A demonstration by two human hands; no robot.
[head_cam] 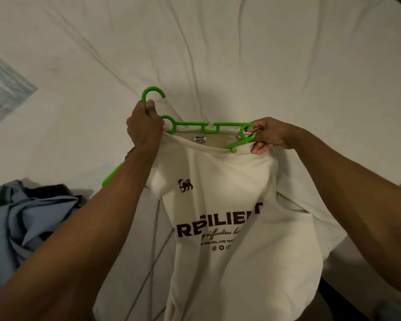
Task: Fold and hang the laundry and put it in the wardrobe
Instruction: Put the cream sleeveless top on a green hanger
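A bed [241,54] is being covered by a wrinkled off-white sheet [102,66]; a grey-blue floor patch [2,89] is being shown at left.

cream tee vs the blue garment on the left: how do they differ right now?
The cream T-shirt is lifted and spread between the left hand and right hand, with a green hanger at its collar; the blue garment lies crumpled in a pile, untouched. The T-shirt carries dark print, "RESILIENT" and a small lion crest; the blue garment shows no print. Both are over the same white bed sheet.
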